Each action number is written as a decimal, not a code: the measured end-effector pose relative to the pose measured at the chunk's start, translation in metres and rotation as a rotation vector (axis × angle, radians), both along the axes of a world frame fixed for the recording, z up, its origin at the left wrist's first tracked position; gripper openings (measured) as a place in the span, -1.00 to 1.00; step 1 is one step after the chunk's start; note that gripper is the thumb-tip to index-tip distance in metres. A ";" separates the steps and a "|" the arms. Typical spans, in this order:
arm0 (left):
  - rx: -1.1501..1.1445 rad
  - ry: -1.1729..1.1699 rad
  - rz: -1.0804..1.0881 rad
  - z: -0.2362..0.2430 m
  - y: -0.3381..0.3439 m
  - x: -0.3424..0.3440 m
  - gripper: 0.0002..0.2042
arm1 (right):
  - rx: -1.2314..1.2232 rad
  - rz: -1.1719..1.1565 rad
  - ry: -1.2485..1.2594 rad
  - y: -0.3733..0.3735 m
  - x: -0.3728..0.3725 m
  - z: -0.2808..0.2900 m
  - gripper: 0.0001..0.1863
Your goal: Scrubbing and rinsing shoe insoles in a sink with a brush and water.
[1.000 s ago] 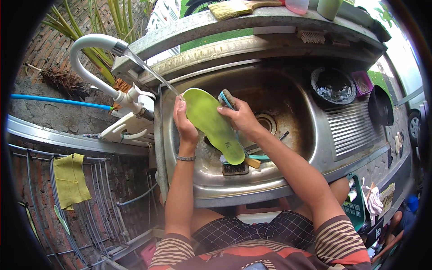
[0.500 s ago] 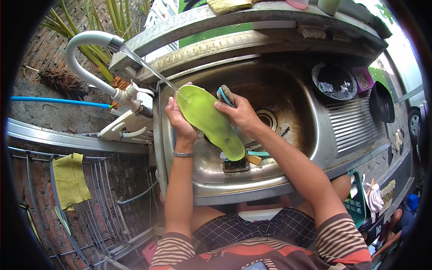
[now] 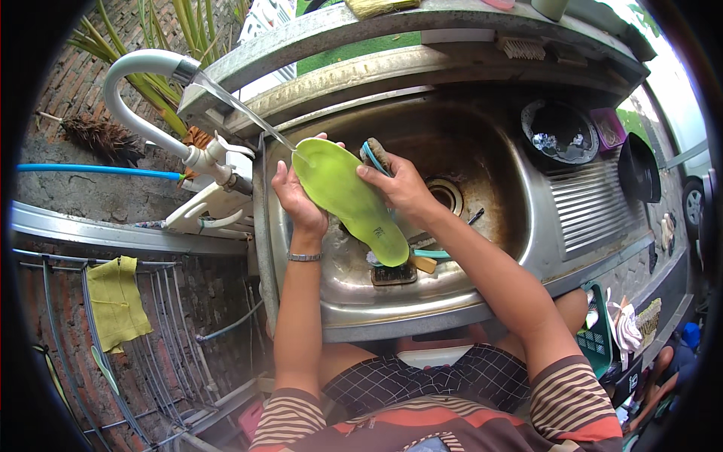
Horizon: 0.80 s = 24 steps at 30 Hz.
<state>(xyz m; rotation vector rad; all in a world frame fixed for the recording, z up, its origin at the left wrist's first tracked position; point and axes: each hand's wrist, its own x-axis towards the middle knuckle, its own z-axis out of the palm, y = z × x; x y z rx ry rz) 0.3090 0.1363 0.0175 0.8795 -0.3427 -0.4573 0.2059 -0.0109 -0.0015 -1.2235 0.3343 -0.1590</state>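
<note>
A lime-green insole (image 3: 343, 192) lies slanted over the steel sink (image 3: 493, 226), its upper end under the stream from the white faucet (image 3: 151, 56). My left hand (image 3: 300, 203) cradles that end from the left and beneath, thumb out, fingertips behind it. My right hand (image 3: 407, 192) grips a brush (image 3: 376, 157) with a teal edge, its thumb at the insole's right side. Below the insole's lower end are a dark brush (image 3: 392, 277), a yellow block (image 3: 425, 264) and teal-handled items, partly hidden.
Right: drainboard (image 3: 591, 211), black basin (image 3: 557, 132), black pan (image 3: 639, 169), pink container (image 3: 606, 124), green basket (image 3: 596, 331). Left: wire rack (image 3: 169, 324) with yellow cloth (image 3: 118, 301), blue pipe (image 3: 94, 169). Brushes (image 3: 523, 47) sit on the back ledge. Another person (image 3: 666, 377) is at the lower right edge.
The insole and both my hands have shifted a little up and left. The insole's upper end now lies lower on my left hand, showing more fingertips, and the water strikes its face.
</note>
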 end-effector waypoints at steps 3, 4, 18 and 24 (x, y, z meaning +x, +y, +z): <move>0.002 -0.024 -0.048 -0.004 0.000 0.002 -0.28 | 0.009 -0.008 -0.002 0.000 0.000 0.001 -0.68; 0.003 -0.024 -0.048 -0.004 0.001 0.002 -0.28 | 0.014 -0.009 -0.004 -0.001 0.000 0.001 -0.69; 0.178 0.128 -0.265 -0.019 -0.016 -0.021 -0.69 | 0.319 -0.141 -0.119 -0.017 0.002 -0.006 -0.75; 0.049 0.066 -0.053 0.000 -0.022 -0.025 -0.58 | 0.138 -0.527 -0.048 -0.013 0.010 -0.008 -0.69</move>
